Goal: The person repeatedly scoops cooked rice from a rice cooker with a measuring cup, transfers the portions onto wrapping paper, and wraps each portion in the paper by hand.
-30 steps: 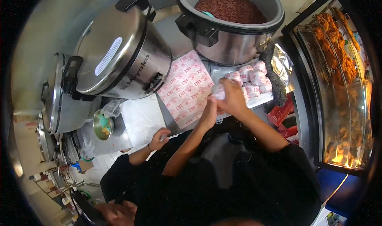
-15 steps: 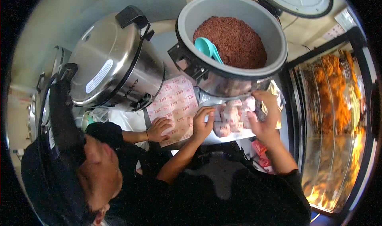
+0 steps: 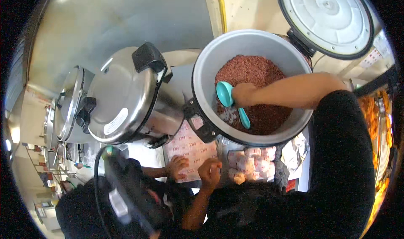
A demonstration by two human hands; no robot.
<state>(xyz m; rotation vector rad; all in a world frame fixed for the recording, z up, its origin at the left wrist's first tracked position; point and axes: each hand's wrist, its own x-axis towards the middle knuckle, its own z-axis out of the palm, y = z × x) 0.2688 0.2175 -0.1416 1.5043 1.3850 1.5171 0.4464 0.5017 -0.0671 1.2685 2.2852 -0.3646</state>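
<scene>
My right hand [image 3: 244, 95] reaches into a large open rice cooker [image 3: 252, 33] and is closed round the handle of a turquoise scoop [image 3: 225, 92]. Below the hand lies reddish-brown cooked rice [image 3: 269, 123]. The scoop's cup rests near the rice, with a pale patch beside it. My left hand [image 3: 209, 173] is curled into a loose fist at the right edge of a printed wrapping paper [image 3: 193, 150], and nothing shows in it. Several paper-wrapped bundles [image 3: 252, 165] sit to its right, in front of the cooker.
A co-worker's hand [image 3: 177, 167] lies on the left part of the paper. A lidded steel rice cooker [image 3: 126, 96] stands at the left. The open cooker's raised lid [image 3: 326, 20] hangs at the back right. Crumpled foil [image 3: 292, 152] lies by the bundles; fried food [image 3: 381, 125] fills a lit cabinet.
My right hand has left the wrapped bundles, moved up into the open cooker and taken hold of the scoop. My left hand has curled tighter. The whole view has shifted.
</scene>
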